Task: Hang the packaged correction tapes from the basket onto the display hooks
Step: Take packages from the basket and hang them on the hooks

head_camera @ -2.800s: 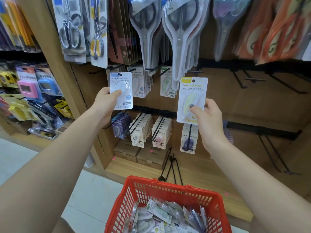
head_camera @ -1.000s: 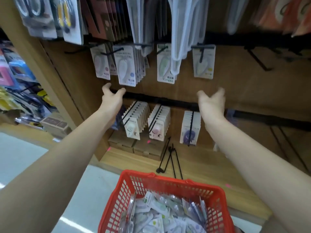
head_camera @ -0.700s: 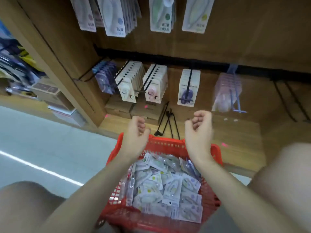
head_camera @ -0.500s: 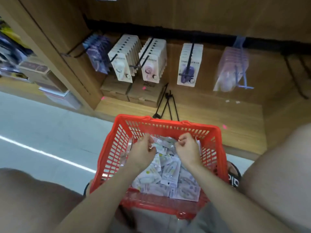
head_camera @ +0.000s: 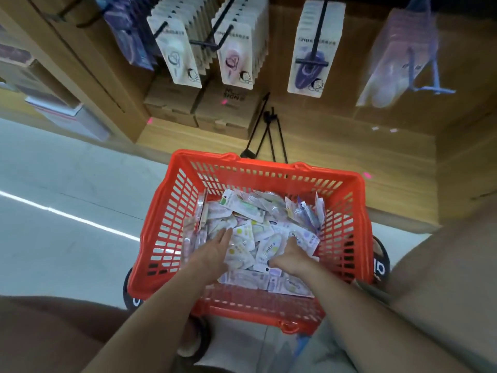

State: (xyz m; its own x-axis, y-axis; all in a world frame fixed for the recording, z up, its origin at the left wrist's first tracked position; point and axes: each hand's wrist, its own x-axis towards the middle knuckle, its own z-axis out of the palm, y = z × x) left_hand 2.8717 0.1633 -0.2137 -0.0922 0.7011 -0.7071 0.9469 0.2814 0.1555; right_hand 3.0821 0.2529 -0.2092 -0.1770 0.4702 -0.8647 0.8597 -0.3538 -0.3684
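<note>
A red basket [head_camera: 347, 211] is seen on the floor in front of a wooden display shelf [head_camera: 349, 146]. The basket is filled with a loose heap of packaged correction tapes [head_camera: 258, 219], overlapping at mixed angles.

Both hands are inside the basket, on the heap. The left hand [head_camera: 215, 251] is laid flat, its fingers [head_camera: 224, 236] straight and close together, resting on the packets near the left side of the heap. The right hand [head_camera: 290, 258] is curled over the packets to the right; its fingers are bent down into the heap, and whether a packet is actually pinched cannot be told.

Above the shelf, rows of carded packets [head_camera: 236, 52] are hung on black display hooks [head_camera: 212, 41]. Cardboard boxes [head_camera: 199, 109] are stood beneath them, and loose black hooks [head_camera: 266, 135] are lying on the shelf.
</note>
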